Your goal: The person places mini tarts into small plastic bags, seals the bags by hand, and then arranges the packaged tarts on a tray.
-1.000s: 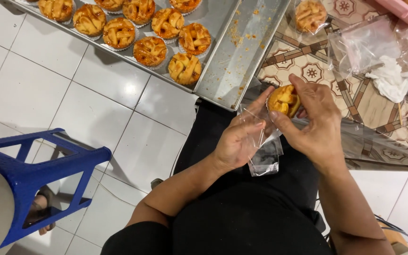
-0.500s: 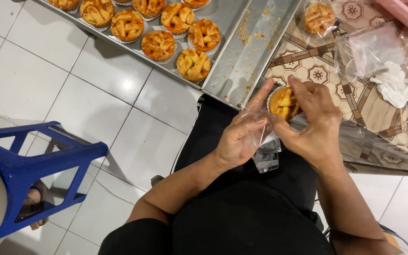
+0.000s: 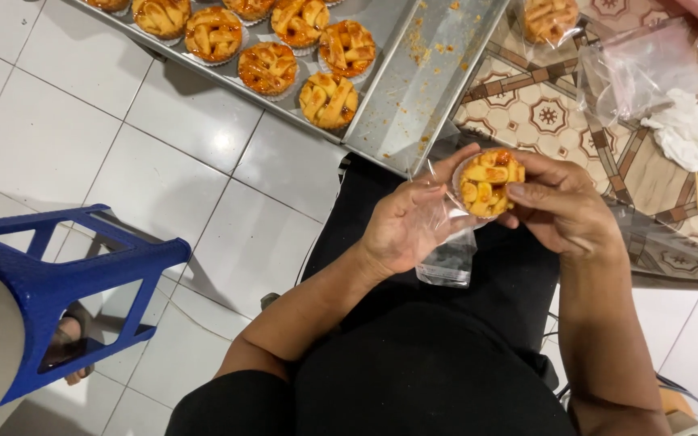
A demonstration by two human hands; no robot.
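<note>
Presently, findings as observed:
Left hand: left hand (image 3: pixel 404 230) is cupped, palm up, fingers curled around a clear bag (image 3: pixel 446 250); its fingertips reach the tart's near edge.
Right hand: right hand (image 3: pixel 563 206) grips a tart (image 3: pixel 488 182) from the side, thumb and fingers closed on its rim.
Tart: small, round, lattice-topped, golden with orange filling, tilted toward the camera; it sits between both hands at the bag's mouth, above the lap.
Bag: thin, transparent, hanging down from the left palm; whether the tart is partly inside cannot be told.
Tray: metal tray (image 3: pixel 414 89) lies on the floor just ahead of the knees; its near part is bare but for crumbs.
Other tarts: a group of tarts (image 3: pixel 284 48) stands on the tray's far part, well apart from the hands.
Mat: patterned mat (image 3: pixel 559 121) to the right carries a bagged tart (image 3: pixel 549 18) and loose bags (image 3: pixel 648 73).
Stool: blue stool (image 3: pixel 66 282) stands on white tiles at left.
</note>
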